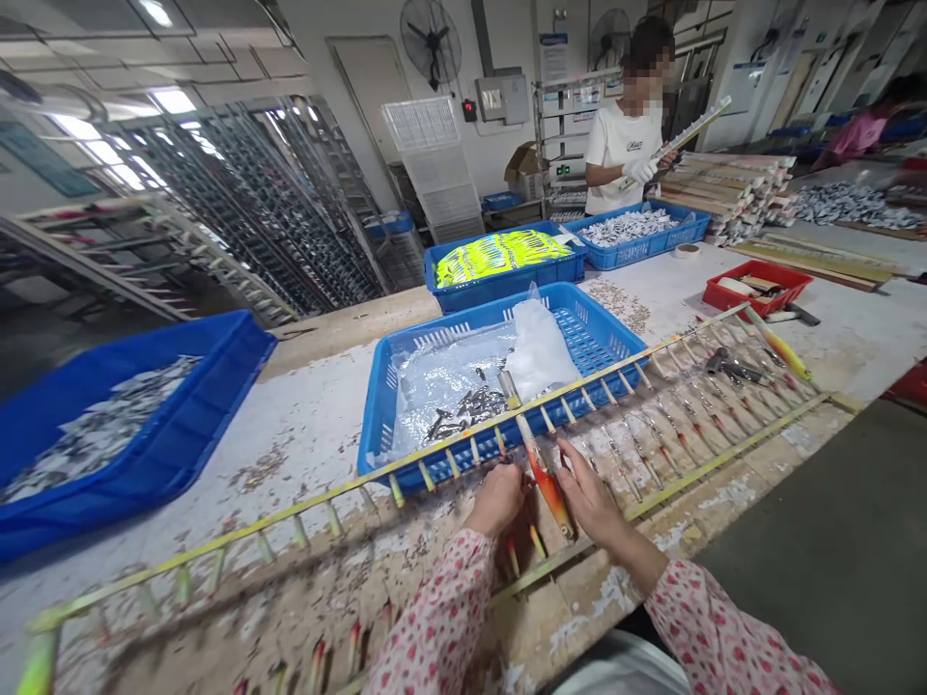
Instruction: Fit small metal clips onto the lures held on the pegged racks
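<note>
A long wooden rack [435, 454] with many short pegs lies across the paint-speckled table. A painted float-shaped piece [540, 473], silver at the far end and orange-yellow at the near end, lies across it. My left hand [496, 497] is curled at the rack's pegs just left of the piece, its fingers hidden. My right hand [590, 492] rests on the rack just right of the piece, fingers together and touching it. Behind the rack stands a blue crate [383, 386] with clear plastic bags and small grey metal parts [467, 410].
A blue bin [217, 386] of grey parts sits at left. Two more blue crates [507, 285] stand behind; a red tray [757, 290] and another painted piece [778, 347] lie right. A person in a white shirt [623, 145] handles a rack at the far end.
</note>
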### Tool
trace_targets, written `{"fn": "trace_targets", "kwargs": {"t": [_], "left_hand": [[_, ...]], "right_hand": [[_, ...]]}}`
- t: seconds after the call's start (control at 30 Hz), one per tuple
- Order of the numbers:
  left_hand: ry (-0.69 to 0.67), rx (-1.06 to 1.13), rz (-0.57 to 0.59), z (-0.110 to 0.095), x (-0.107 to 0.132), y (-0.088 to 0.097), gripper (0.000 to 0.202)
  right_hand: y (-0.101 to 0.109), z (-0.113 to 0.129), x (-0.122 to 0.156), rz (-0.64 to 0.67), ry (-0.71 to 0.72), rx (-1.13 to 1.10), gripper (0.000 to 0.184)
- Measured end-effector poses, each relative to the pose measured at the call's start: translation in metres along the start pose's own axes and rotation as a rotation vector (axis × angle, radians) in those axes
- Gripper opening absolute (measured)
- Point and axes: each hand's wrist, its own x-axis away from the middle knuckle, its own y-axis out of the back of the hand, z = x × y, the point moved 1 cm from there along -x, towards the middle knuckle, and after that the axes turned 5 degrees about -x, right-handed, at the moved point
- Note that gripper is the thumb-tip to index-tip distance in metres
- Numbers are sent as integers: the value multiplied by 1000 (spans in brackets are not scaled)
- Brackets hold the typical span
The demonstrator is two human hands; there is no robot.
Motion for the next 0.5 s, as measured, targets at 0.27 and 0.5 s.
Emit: {"fn": "trace_targets", "kwargs": {"t": [0.27,0.5], "left_hand": [[-282,256,-203,11,44,20,15],[-78,870,-277,2,102,29,31]], "right_hand": [[8,29,17,-45,224,69,25],[-35,40,24,268,83,-191,16]]}}
